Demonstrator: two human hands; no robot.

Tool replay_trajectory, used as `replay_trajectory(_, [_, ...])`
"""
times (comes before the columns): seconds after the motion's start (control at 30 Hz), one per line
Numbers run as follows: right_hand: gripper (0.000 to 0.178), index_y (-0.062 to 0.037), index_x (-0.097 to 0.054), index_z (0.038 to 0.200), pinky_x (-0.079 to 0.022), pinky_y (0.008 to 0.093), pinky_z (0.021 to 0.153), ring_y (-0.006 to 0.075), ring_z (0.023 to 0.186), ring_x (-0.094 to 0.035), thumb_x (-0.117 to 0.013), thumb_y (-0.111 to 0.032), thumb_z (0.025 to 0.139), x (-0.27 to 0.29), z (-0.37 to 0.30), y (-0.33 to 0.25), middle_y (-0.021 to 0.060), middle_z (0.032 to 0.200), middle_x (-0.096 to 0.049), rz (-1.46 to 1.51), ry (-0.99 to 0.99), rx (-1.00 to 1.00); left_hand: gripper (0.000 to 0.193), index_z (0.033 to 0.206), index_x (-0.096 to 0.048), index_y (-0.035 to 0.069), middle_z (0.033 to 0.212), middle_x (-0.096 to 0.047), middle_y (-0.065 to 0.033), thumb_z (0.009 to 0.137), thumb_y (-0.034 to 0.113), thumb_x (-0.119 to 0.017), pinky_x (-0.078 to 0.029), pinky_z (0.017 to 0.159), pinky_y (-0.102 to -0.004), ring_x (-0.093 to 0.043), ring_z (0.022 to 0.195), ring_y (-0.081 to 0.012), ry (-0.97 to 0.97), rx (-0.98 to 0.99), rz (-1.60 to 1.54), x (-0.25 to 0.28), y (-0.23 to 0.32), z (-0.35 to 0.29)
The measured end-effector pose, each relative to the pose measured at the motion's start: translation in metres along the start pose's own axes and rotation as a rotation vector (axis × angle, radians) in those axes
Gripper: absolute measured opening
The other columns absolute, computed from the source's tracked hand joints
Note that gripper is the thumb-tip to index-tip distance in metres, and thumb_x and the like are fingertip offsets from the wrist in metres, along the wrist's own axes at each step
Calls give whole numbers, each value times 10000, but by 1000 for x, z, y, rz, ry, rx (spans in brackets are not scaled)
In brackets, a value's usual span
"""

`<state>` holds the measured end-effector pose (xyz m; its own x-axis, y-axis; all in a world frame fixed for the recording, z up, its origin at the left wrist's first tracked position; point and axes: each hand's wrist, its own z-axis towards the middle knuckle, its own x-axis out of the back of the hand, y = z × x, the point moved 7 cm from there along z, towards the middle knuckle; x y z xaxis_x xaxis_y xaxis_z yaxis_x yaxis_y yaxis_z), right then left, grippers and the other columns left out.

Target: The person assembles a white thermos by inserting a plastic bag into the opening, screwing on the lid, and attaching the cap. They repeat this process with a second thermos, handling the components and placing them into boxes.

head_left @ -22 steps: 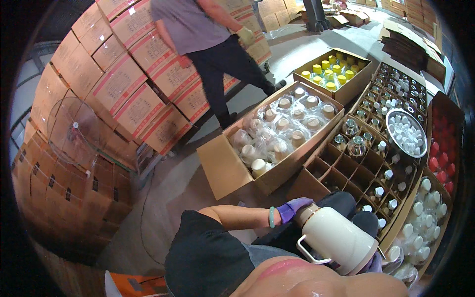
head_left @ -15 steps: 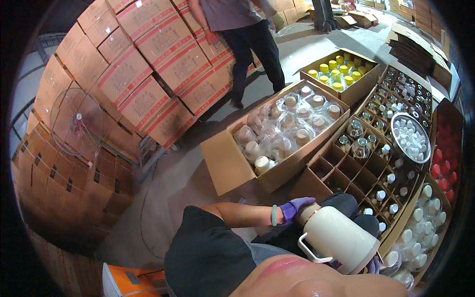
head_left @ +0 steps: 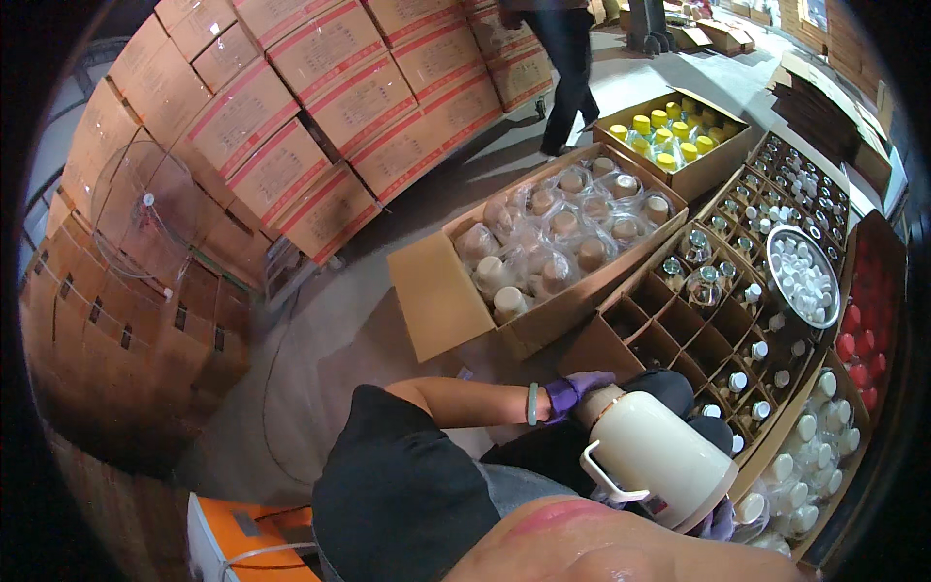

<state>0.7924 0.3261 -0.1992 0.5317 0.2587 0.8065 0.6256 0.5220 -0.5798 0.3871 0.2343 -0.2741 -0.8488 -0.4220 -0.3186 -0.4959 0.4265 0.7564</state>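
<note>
Across my lap lies a cream-white vacuum jug (head_left: 669, 461) with a curved handle, tilted, its narrower beige end toward the upper left. My left hand (head_left: 579, 390), in a purple glove, is closed around that beige end (head_left: 599, 405). At the wide bottom end my right hand (head_left: 718, 522), also gloved in purple, grips the jug; most of it is hidden behind the body. Right beside the jug stands a divided carton (head_left: 669, 335) with clear glass bottles, several with white caps, in some of its cells.
Ahead is an open carton (head_left: 436, 301) of plastic-wrapped jugs, with a box of yellow-capped bottles (head_left: 669, 136) behind. A metal bowl (head_left: 803, 276) of white caps rests on the bottle cartons. White-capped bottles (head_left: 805, 475) fill a box at right. Stacked cartons and a fan (head_left: 147, 200) stand left.
A person in dark trousers has walked rightward and farther off beside the stacked cartons. My view has shifted slightly; both hands stay on the jug in nearly the same pose.
</note>
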Motion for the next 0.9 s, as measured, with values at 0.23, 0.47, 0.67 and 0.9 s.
replay_trajectory(0.23, [408,25,-608,1234,-521,454,821,424,994,-638,-561,-223,913,-25,-23,39,286,1161,-630,-150,-118,11,368,1130,-673,43,1139,-669,-126,969,322,-493,-451,973,-369,-618,1085,-253,-98,-655,788,-16,23,11])
replay_trajectory(0.47, [494,42,-603,1210,-519,483,780,419,880,-639,-598,-350,909,8,-29,-6,254,1032,-664,156,173,156,315,1210,-624,53,1239,-621,-134,958,209,-518,-417,1038,-373,-577,1176,-274,-234,-647,697,-14,33,7])
replay_trajectory(0.67, [442,20,-618,1140,-526,472,742,398,800,-643,-641,-326,866,38,-9,-61,223,990,-662,37,110,552,338,1179,-672,102,1134,-678,-98,943,329,-590,-510,918,-417,-645,1025,-262,-238,-332,474,10,-7,39])
replay_trajectory(0.9, [414,2,-627,1133,-536,460,702,374,819,-652,-654,-301,854,49,4,-70,210,998,-664,26,133,665,427,1109,-687,162,1056,-689,-58,877,515,-623,-498,875,-452,-639,941,-237,-180,220,-69,-4,-21,43])
